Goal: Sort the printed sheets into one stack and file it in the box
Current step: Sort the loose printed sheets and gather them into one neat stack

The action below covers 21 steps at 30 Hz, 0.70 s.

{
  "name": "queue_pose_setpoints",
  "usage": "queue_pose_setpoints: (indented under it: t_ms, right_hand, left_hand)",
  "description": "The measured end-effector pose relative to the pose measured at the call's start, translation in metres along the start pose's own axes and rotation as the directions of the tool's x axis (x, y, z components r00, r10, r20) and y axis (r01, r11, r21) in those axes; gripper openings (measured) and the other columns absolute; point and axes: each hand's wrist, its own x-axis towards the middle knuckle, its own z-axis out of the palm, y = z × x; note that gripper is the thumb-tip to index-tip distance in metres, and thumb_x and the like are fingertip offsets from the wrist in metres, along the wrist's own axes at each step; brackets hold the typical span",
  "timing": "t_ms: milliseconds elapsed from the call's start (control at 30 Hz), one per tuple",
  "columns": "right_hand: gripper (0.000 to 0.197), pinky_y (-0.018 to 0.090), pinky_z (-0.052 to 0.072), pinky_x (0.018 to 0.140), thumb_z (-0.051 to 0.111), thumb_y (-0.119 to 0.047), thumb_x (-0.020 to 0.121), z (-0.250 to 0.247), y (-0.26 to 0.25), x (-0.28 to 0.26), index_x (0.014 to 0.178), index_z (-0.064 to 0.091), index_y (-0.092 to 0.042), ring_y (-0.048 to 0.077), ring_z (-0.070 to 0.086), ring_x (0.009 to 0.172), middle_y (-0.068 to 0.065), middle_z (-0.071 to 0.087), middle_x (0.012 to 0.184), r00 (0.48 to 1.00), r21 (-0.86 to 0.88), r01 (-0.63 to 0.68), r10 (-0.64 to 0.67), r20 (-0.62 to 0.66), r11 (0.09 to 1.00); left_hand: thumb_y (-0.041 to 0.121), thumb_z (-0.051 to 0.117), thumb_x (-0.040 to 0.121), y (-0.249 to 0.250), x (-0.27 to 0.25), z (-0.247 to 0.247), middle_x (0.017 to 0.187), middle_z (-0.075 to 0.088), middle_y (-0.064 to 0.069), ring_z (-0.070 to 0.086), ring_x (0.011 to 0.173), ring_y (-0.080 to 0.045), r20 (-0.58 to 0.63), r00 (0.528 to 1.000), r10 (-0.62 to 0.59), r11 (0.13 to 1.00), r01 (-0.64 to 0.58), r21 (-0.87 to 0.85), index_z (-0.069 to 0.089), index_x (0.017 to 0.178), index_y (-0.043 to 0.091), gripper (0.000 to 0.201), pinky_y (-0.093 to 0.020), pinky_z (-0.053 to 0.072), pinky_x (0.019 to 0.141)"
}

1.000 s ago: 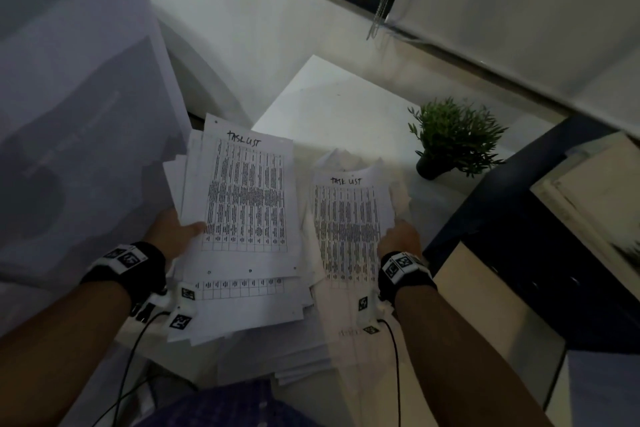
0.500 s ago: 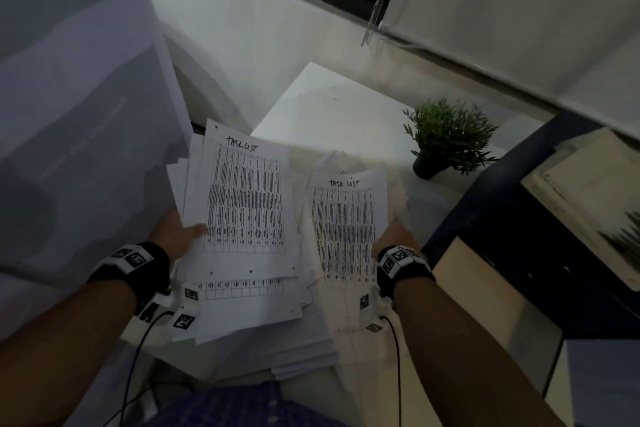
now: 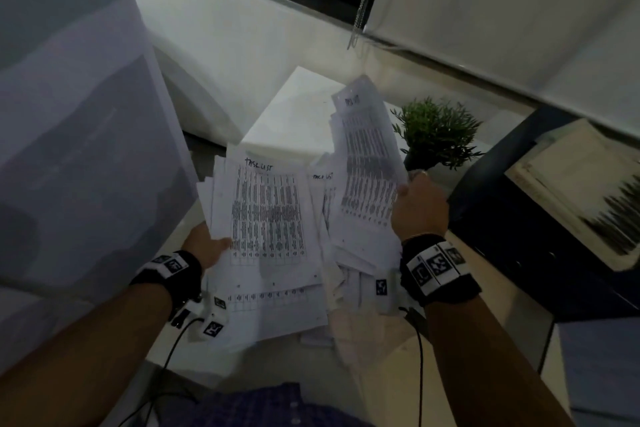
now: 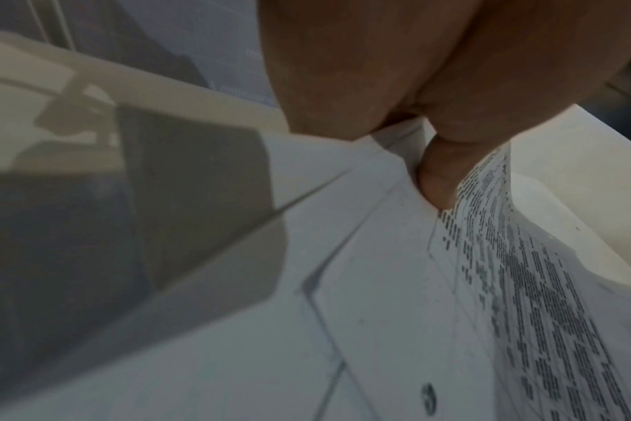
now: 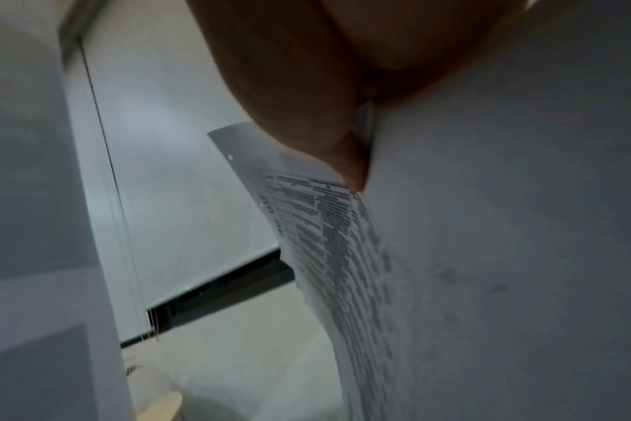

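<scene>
Over table | left hand (image 3: 204, 246) grips stack (image 3: 266, 218) | right hand (image 3: 419, 208) lifts sheets (image 3: 367, 163)

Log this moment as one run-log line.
left hand: holds left stack | right hand: holds right sheets, raised, tilted | stacks not merged | box: not identified

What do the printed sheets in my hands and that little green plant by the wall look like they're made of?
The printed sheets look like thin matte office paper: they bend and curl where the right hand lifts a bundle, and dark table print shows on white. The green plant seems artificial, perhaps plastic, with stiff uniform sprigs in a small dark pot; the dim light leaves that open.
</scene>
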Motion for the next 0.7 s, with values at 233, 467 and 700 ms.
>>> queue_pose_setpoints:
  t_ms: [233, 467, 700]
  right_hand:
    - [0.02, 0.021, 0.032, 0.065, 0.055, -0.008, 0.095, -0.066, -0.036, 0.005, 0.111, 0.064, -0.002, 0.025, 0.061, 0.088, 0.012, 0.065, 0.093, 0.964, 0.245, 0.161, -0.1, -0.245, 0.956]
    - [0.014, 0.015, 0.051, 0.066, 0.065, -0.005, 0.086, -0.05, -0.045, 0.026, 0.1, 0.067, -0.008, 0.014, 0.066, 0.079, 0.002, 0.068, 0.093, 0.986, 0.498, 0.16, -0.116, -0.12, 0.852]
    - [0.049, 0.047, 0.052, 0.1, 0.063, 0.003, 0.085, 0.108, 0.005, 0.019, 0.132, 0.054, -0.005, 0.034, 0.062, 0.112, 0.015, 0.063, 0.128, 0.859, 0.374, -0.327, 0.107, 0.501, 0.868]
  left_hand:
    - [0.012, 0.069, 0.088, 0.005, 0.0, 0.01, 0.133, 0.058, -0.016, 0.057, 0.117, -0.035, 0.055, 0.998, -0.034, 0.999, 0.035, -0.023, 0.052, 0.135, 0.001, 0.051, -0.046, 0.045, 0.103]
    - [0.012, 0.076, 0.08, 0.004, 0.001, 0.013, 0.122, 0.063, -0.017, 0.061, 0.106, -0.034, 0.111, 0.993, -0.047, 0.997, 0.053, -0.054, 0.058, 0.126, 0.003, 0.051, -0.046, 0.05, 0.096]
    - [0.023, 0.058, 0.096, -0.001, -0.003, 0.003, 0.122, 0.065, -0.013, 0.063, 0.107, -0.034, 0.22, 0.968, -0.124, 0.875, 0.212, -0.436, 0.06, 0.127, 0.005, 0.036, -0.048, 0.048, 0.099]
